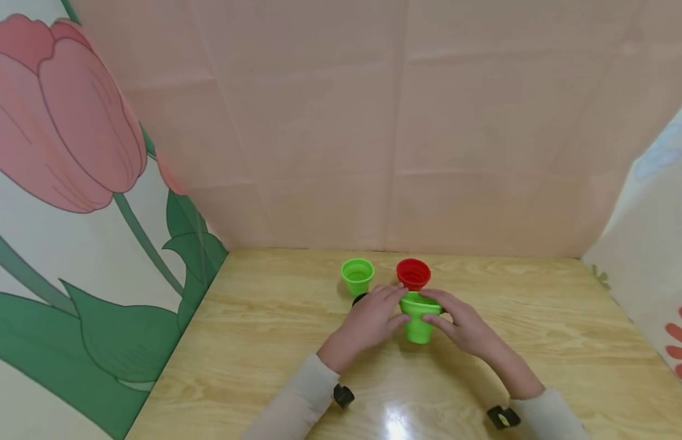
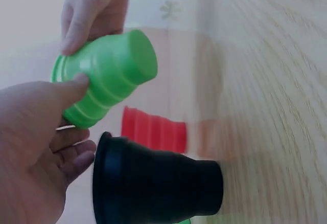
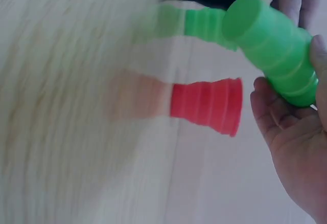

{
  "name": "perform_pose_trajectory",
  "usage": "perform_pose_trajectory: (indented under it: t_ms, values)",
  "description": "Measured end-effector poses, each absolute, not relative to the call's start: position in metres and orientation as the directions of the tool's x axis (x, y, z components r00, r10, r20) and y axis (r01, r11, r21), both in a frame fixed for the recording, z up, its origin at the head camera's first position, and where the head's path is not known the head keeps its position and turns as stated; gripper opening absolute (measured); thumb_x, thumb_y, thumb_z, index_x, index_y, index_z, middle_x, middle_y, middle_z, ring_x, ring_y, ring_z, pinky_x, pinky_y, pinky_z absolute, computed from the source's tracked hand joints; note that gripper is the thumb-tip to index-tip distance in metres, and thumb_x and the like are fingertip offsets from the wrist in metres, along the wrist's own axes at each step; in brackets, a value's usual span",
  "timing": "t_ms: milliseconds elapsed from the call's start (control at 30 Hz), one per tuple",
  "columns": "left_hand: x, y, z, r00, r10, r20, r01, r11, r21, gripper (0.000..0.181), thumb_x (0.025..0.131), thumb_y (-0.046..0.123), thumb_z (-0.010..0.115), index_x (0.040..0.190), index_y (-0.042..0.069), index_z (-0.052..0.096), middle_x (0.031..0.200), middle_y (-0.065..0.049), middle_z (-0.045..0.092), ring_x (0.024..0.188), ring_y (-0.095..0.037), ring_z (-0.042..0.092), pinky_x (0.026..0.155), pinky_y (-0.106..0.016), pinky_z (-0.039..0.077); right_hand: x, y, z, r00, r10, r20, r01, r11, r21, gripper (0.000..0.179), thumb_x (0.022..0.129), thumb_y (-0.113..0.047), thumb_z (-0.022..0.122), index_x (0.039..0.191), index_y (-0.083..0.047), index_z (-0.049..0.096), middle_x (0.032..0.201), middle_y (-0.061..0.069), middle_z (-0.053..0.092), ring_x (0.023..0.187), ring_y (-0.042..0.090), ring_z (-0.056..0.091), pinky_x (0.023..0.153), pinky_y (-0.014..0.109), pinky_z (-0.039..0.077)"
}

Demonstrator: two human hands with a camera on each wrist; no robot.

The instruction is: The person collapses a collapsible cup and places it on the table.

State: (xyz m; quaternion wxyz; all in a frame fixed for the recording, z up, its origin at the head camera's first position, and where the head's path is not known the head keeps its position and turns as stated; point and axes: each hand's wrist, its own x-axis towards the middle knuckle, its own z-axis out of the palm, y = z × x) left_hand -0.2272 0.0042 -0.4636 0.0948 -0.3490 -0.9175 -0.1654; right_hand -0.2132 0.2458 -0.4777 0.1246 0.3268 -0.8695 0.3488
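Note:
A bright green ribbed cup (image 1: pixel 420 330) is held upright between my two hands, close over the wooden table. My left hand (image 1: pixel 371 318) grips its left side near the rim, thumb toward me and fingers on the far side. On the opposite side, my right hand (image 1: pixel 464 324) pinches the cup near its rim with thumb and fingers. The left wrist view shows the cup's base (image 2: pixel 143 55) raised off the table. A black cup (image 2: pixel 158 183) stands right beside my left fingers; in the head view that hand mostly hides it.
Behind my hands stand a second green cup (image 1: pixel 357 275) at the left and a red cup (image 1: pixel 413 275) at the right, both mouth up. The wooden table (image 1: pixel 253 330) meets a pink cloth backdrop (image 1: pixel 319 153) at its far edge, with a tulip-printed panel (image 1: pixel 88 122) along the left.

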Motion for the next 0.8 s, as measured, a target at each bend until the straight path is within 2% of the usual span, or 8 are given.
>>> perform_pose_trajectory:
  t_ms: [100,200,333,433,500,633,800]
  values:
    - [-0.223,-0.002,-0.456,-0.765,0.578,0.286,0.643,0.658,0.391,0.059,0.102,0.048,0.055,0.149,0.013,0.05,0.151,0.0,0.051,0.137,-0.018,0.049,0.111,-0.034,0.045,-0.212,0.244,-0.473,-0.782,-0.468,0.412,-0.619,0.5,-0.606,0.043,0.097,-0.007,0.067,0.138,-0.006,0.058,0.13,0.011,0.065,0.111,0.013,0.063,0.086,0.03,0.058]
    - [-0.218,-0.008,-0.452,-0.779,0.548,0.305,0.619,0.591,0.517,0.054,0.102,0.047,0.055,0.146,0.015,0.054,0.151,0.002,0.051,0.137,-0.018,0.048,0.111,-0.038,0.045,-0.21,0.239,-0.467,-0.801,-0.458,0.386,-0.582,0.442,-0.683,0.038,0.099,-0.007,0.064,0.136,-0.006,0.059,0.129,0.013,0.066,0.111,0.007,0.063,0.086,0.026,0.058]
    - [-0.212,-0.016,-0.453,-0.802,0.507,0.317,0.566,0.47,0.677,0.045,0.101,0.046,0.058,0.135,0.016,0.057,0.153,0.001,0.049,0.137,-0.015,0.049,0.11,-0.038,0.046,-0.207,0.231,-0.461,-0.791,-0.469,0.393,-0.57,0.332,-0.752,0.038,0.099,-0.003,0.061,0.137,-0.006,0.058,0.132,0.014,0.062,0.114,0.006,0.061,0.091,0.023,0.056]
    - [-0.205,-0.023,-0.455,-0.828,0.47,0.305,0.506,0.392,0.768,0.044,0.101,0.043,0.06,0.133,0.013,0.057,0.145,-0.001,0.057,0.128,-0.014,0.057,0.104,-0.032,0.051,-0.202,0.223,-0.457,-0.766,-0.492,0.415,-0.583,0.258,-0.771,0.041,0.099,0.001,0.06,0.139,-0.006,0.055,0.13,0.013,0.06,0.113,0.009,0.061,0.094,0.023,0.054]
    - [-0.201,-0.028,-0.456,-0.836,0.46,0.299,0.481,0.353,0.802,0.045,0.101,0.04,0.061,0.136,0.012,0.056,0.137,-0.003,0.062,0.118,-0.013,0.063,0.097,-0.027,0.053,-0.198,0.218,-0.455,-0.752,-0.494,0.437,-0.597,0.229,-0.768,0.042,0.098,0.002,0.061,0.138,-0.005,0.055,0.126,0.012,0.061,0.109,0.012,0.063,0.092,0.024,0.055]
    - [-0.195,-0.037,-0.457,-0.837,0.466,0.285,0.459,0.316,0.83,0.041,0.101,0.038,0.062,0.132,0.011,0.058,0.124,-0.003,0.066,0.11,-0.012,0.066,0.093,-0.026,0.055,-0.19,0.21,-0.455,-0.751,-0.465,0.47,-0.619,0.248,-0.745,0.038,0.094,0.002,0.067,0.131,-0.005,0.06,0.116,0.01,0.066,0.099,0.015,0.067,0.085,0.025,0.058]
    - [-0.19,-0.043,-0.458,-0.833,0.478,0.278,0.449,0.293,0.844,0.036,0.1,0.035,0.065,0.126,0.011,0.061,0.121,-0.004,0.068,0.108,-0.011,0.068,0.093,-0.04,0.058,-0.187,0.206,-0.462,-0.74,-0.466,0.485,-0.648,0.297,-0.702,0.032,0.093,0.0,0.069,0.123,-0.01,0.064,0.109,0.002,0.068,0.092,0.012,0.067,0.078,0.028,0.061]
